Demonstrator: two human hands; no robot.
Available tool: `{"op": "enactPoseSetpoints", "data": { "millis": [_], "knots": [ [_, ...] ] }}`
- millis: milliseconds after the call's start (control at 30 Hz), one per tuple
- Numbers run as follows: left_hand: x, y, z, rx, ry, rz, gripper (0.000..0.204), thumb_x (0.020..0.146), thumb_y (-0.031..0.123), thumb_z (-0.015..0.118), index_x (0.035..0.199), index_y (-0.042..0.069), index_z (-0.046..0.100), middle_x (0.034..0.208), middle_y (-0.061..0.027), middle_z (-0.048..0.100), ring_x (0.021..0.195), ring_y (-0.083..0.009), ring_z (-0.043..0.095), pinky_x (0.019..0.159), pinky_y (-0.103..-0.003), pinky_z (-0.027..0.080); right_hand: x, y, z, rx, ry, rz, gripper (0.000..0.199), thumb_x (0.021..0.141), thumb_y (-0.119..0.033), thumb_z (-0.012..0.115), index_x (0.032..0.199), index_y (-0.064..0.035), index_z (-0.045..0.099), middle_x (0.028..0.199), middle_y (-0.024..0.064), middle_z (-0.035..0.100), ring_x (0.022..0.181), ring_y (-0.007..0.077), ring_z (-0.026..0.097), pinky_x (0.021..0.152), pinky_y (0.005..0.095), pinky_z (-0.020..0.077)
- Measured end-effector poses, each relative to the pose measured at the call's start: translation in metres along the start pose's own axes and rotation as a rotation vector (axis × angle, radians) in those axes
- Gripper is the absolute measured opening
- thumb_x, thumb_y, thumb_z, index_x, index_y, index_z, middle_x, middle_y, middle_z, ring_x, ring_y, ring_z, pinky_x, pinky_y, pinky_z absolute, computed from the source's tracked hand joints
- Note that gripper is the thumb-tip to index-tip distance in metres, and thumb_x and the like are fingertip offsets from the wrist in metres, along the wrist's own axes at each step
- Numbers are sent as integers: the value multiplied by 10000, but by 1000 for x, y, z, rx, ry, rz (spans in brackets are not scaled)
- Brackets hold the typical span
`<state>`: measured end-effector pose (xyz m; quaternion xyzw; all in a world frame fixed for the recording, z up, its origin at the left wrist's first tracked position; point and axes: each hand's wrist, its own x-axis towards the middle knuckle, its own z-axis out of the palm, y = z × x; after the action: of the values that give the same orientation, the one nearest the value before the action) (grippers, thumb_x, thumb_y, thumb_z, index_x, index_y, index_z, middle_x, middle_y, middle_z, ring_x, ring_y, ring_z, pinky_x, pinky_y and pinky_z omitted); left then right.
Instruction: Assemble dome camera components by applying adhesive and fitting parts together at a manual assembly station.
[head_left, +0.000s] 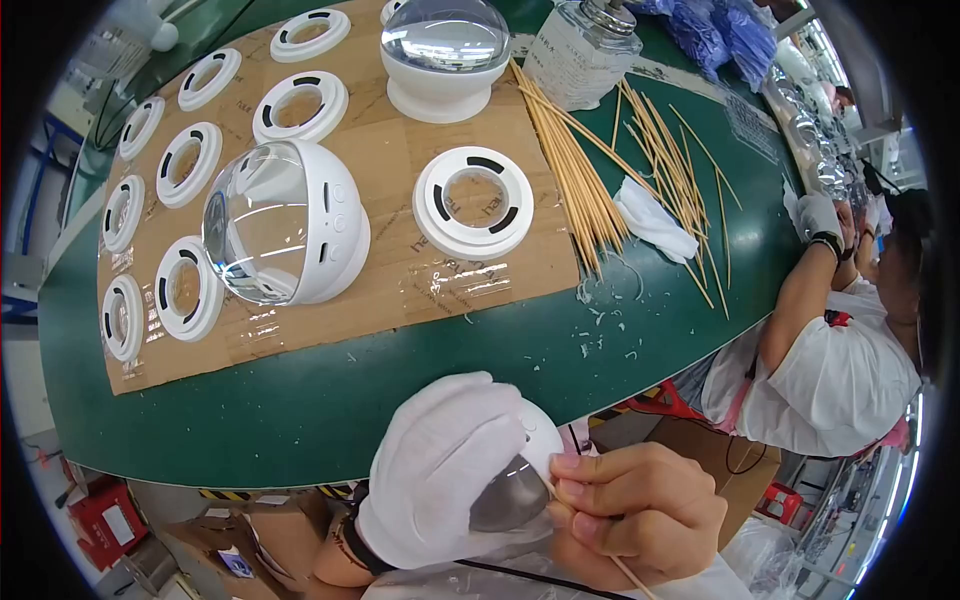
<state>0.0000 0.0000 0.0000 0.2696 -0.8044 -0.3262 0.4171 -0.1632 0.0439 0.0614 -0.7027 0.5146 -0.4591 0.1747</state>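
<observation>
My left hand (pixel 430 475), in a white glove, is wrapped round a white housing with a clear dome (pixel 508 497) and holds it in front of me, off the table's near edge. My bare right hand (pixel 640 508) pinches a thin wooden stick (pixel 632 576). The stick's upper end is at the seam between dome and white shell; the fingers partly hide the tip. A similar domed device (pixel 335 225) lies on its side on the cardboard, its ports and buttons facing right. Another domed device (pixel 440 92) stands upright on a white base farther back.
Several white rings with black pads (pixel 508 236) lie on the cardboard sheet (pixel 420 300). Wooden sticks (pixel 572 165), a white cloth (pixel 655 222), a clear bottle (pixel 582 55) and white shavings sit on the green table (pixel 450 355). A co-worker (pixel 830 330) sits at the right.
</observation>
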Motion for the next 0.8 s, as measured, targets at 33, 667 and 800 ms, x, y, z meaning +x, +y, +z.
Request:
{"op": "enactPoseSetpoints", "data": {
  "millis": [33, 667, 800],
  "knots": [
    [1, 4, 1, 23, 19, -48, 759, 602, 211, 825, 1243, 40, 457, 1198, -206, 537, 1008, -365, 570, 866, -448, 464, 6, -1, -2, -13, -32, -22, 267, 591, 81, 753, 589, -27, 510, 643, 109, 601, 672, 299, 675, 580, 319, 574],
    [3, 12, -1, 151, 111, -196, 753, 558, 157, 837, 1213, 36, 488, 1185, -193, 522, 980, -353, 563, 841, -431, 468, -14, 4, 14, -41, 77, -71, 268, 527, 104, 739, 586, -40, 520, 630, 73, 589, 745, 320, 698, 590, 320, 579],
    [0, 12, 6, 111, 209, -239, 724, 580, 152, 834, 1209, 34, 496, 1200, -204, 515, 974, -339, 570, 842, -416, 475, -9, 3, 10, -43, 59, -69, 269, 525, 102, 745, 588, -39, 524, 639, 89, 602, 724, 312, 698, 596, 330, 580]
  ]
}}
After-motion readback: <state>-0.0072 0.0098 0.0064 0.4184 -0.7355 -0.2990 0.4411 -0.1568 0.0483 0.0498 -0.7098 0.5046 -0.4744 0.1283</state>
